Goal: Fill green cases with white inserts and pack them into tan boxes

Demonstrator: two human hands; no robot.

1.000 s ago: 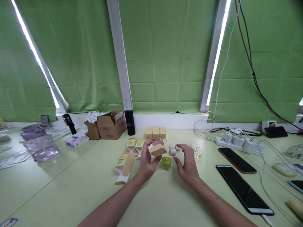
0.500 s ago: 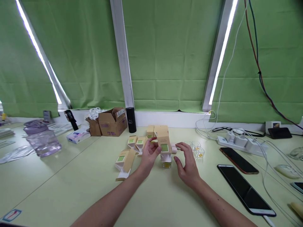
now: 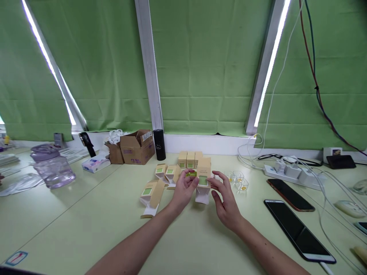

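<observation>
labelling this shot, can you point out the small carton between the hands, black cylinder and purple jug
Carton (image 3: pixel 203 176): head view, front panel
Black cylinder (image 3: pixel 159 145): head view, side wall
Purple jug (image 3: pixel 54 170): head view, see-through body

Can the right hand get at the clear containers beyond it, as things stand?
Probably yes: the right hand is at the carton, but the clear containers stand close by on its right, with nothing visible between.
</observation>
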